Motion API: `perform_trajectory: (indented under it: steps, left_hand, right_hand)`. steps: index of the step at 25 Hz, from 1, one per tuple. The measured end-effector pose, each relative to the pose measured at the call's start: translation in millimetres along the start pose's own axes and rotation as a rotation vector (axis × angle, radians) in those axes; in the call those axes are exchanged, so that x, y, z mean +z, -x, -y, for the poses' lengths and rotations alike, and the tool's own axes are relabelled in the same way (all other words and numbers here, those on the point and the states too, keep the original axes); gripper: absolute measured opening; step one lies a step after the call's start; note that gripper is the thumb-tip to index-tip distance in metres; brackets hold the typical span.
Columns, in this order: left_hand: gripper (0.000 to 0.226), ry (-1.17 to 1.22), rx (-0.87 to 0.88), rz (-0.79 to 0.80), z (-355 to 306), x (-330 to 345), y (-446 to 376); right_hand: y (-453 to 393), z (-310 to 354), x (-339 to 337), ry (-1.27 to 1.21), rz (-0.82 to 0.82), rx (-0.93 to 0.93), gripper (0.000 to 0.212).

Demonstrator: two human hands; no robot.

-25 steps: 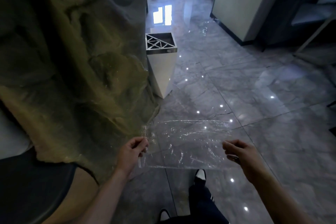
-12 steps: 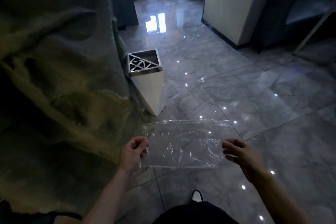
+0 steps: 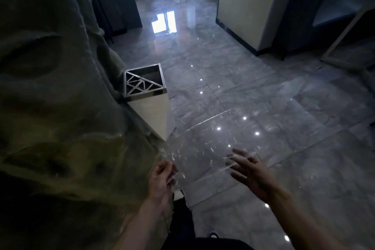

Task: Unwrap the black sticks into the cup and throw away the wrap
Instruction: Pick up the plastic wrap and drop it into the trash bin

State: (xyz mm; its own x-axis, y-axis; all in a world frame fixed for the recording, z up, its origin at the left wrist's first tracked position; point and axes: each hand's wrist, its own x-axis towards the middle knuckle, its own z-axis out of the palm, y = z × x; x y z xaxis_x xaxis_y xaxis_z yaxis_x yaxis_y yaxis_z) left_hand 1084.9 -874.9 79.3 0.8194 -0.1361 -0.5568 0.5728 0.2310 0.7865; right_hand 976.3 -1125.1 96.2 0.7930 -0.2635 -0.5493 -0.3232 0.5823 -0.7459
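A clear, crinkled plastic wrap hangs flat in front of me above the grey floor. My left hand pinches its near left corner. My right hand is spread with fingers apart at the wrap's right edge and grips nothing. A white square waste bin with a metal lattice top stands just beyond and left of the wrap. No black sticks and no cup are in view.
A large draped olive cloth fills the left side, right against the bin. Glossy grey tiles stretch ahead. A cream pillar and dark seating stand at the back right, dark furniture at the back left.
I have moved closer to the bin, which now sits nearer and lower in view. My right hand has let go of the wrap's right edge and spread; the left still holds it.
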Motion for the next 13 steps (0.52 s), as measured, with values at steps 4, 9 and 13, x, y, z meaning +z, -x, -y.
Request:
perform_trajectory:
  steps: [4,9,13]
  left_hand:
    - [0.018,0.097,-0.117,0.042,-8,31,-53]
    - [0.023,0.139,-0.249,0.088,-44,50,-131]
    - [0.020,0.107,-0.306,0.194,-87,47,-183]
  right_hand:
    - [-56,17,45,0.067,-0.036,-0.015,0.039]
    - [-125,45,97,0.218,-0.190,-0.126,0.018]
    - [-168,84,120,0.351,-0.234,-0.234,0.011]
